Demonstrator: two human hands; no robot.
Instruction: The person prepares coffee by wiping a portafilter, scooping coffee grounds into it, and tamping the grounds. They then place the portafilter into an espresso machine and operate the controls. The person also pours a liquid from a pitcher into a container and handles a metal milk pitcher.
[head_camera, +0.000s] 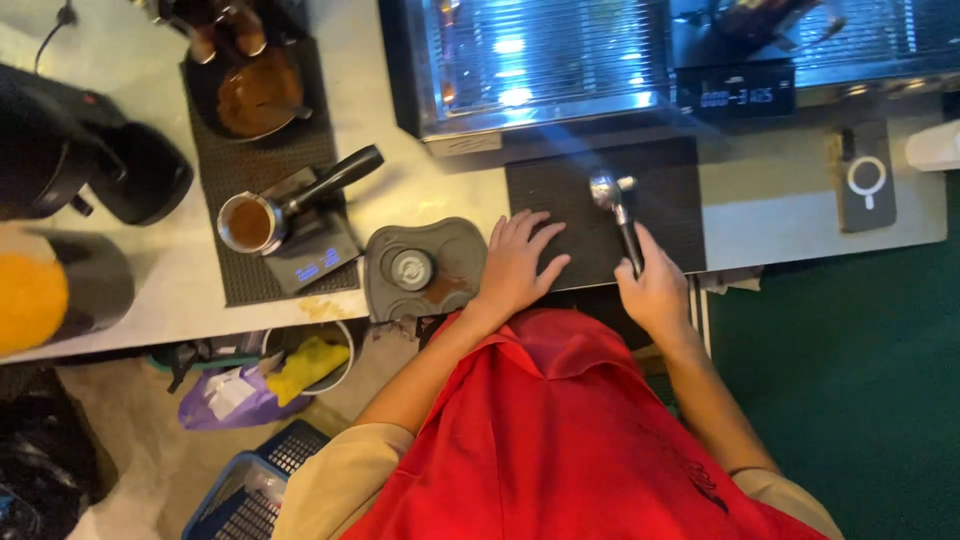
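The right hand (655, 290) grips a shiny chrome metal portafilter with a matt black handle (618, 205), lying on a ribbed black rubber mat (670, 200); the pale desk (760, 215) looks smooth.

Two portafilters: one (622, 215) gripped in right-hand fingers, one (262, 218) on scale (315, 255) left of fingers. Three dark mats. One tamping stand (425, 270). One phone (865, 180).

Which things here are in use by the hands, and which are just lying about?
In use: portafilter in right hand; black mat under left hand.
Lying about: second portafilter on scale, tamper stand, bin, basket.
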